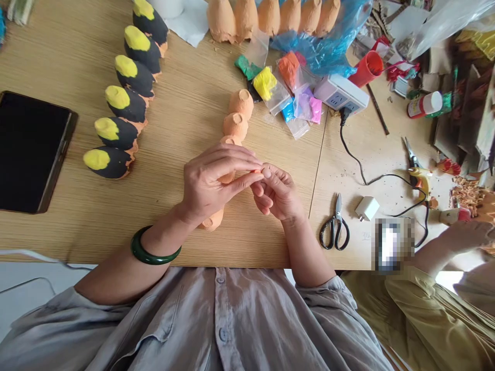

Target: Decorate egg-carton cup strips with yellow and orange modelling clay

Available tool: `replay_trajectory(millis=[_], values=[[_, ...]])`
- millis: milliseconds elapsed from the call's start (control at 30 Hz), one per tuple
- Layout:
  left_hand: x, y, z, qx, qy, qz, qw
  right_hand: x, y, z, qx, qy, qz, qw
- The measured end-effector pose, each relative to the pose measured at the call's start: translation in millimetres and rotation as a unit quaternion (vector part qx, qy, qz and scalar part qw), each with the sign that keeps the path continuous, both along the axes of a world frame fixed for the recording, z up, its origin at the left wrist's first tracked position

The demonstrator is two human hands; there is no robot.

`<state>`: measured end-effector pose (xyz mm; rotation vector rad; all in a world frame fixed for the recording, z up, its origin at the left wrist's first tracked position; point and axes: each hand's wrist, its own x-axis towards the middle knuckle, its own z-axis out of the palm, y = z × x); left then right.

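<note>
My left hand [216,178], a dark green bangle [154,252] around its wrist, pinches a small orange piece of clay [257,171] between thumb and fingertips. The thumb and forefinger of my right hand [281,191] close on the same piece from the other side; its other fingers are curled. Beneath my hands a row of peach-orange egg-carton cups [235,125] runs along the table, its middle hidden by my left hand. To the left lies a strip of cups painted black [119,133], with yellow clay [126,66] on the tips.
Bags of coloured clay [265,82] lie beyond my hands, near a white power strip [340,93]. More orange cups [246,18] stand at the back. Scissors [335,224] and a white plug adapter [366,208] are at right, a tablet [33,152] at left. A co-worker's arm [444,247] rests far right.
</note>
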<state>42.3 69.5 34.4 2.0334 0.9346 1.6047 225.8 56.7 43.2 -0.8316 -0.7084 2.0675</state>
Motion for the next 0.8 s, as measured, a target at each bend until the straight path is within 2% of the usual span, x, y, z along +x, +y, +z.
replay_trajectory(millis=[167, 300, 467, 633, 800], values=[[-2, 2, -2.0, 0.013, 0.021, -0.034, 0.999, 4, -2, -0.7, -0.011, -0.028, 0.01, 0.999], [0, -4, 1.3, -0.031, 0.025, -0.023, 0.999, 3, -3, -4.3, -0.004, -0.008, 0.032, 0.999], [5, -6, 1.7, -0.01, -0.018, -0.024, 1.0, 3, -3, -11.3, 0.002, 0.049, 0.067, 0.997], [6, -8, 7.1, -0.019, -0.02, -0.014, 1.0, 6, -1, -14.9, -0.004, 0.057, 0.094, 0.994], [5, -9, 9.9, -0.039, -0.03, -0.014, 0.999, 6, -2, -11.6, 0.002, 0.053, 0.082, 0.995]])
